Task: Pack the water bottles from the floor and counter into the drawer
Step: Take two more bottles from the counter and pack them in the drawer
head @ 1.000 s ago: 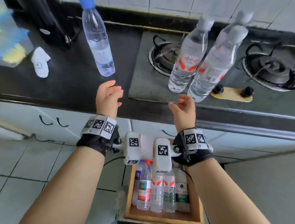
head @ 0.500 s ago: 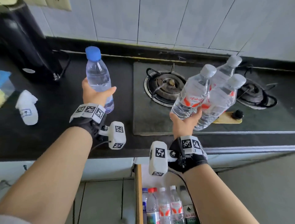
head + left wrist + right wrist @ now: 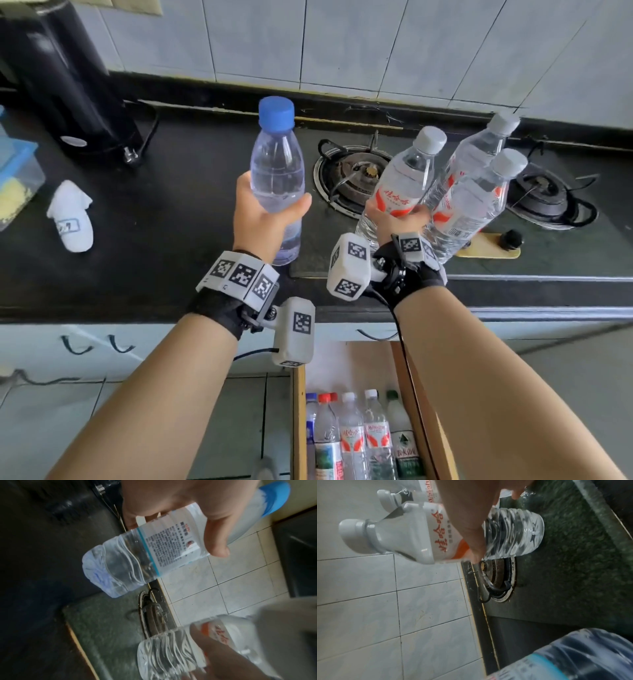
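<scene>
My left hand grips a clear bottle with a blue cap and holds it upright above the black counter; the left wrist view shows its base and label clear of the surface. My right hand grips three white-capped bottles with red labels in a bunch, tilted right over the stove; the right wrist view shows the nearest one. Below, the open wooden drawer holds several bottles lying side by side.
A two-burner gas stove lies under the right hand, its knob plate in front. A black kettle stands at the back left, with a white cloth and a plastic box beside it. A tiled wall backs the counter.
Both hands went from empty to holding bottles: the left took the blue-capped one, the right gathered the three white-capped ones. All are now lifted off the counter and stove.
</scene>
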`<action>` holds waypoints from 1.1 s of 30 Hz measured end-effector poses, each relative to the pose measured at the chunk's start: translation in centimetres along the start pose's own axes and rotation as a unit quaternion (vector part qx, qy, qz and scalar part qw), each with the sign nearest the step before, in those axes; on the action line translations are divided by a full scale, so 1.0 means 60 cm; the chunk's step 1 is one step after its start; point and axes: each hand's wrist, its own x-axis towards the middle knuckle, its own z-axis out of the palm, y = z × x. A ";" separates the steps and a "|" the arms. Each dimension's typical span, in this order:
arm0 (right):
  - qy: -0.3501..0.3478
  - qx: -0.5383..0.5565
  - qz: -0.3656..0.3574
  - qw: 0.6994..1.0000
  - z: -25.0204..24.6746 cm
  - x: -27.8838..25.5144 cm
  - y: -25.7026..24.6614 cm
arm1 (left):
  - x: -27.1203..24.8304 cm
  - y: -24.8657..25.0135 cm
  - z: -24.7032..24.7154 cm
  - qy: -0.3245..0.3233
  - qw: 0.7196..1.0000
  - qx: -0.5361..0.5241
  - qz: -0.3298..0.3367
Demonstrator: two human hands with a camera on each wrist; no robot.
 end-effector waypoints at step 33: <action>-0.286 -0.434 0.246 0.818 -0.333 0.056 0.688 | -0.471 -0.571 0.121 -0.061 0.885 0.245 -0.391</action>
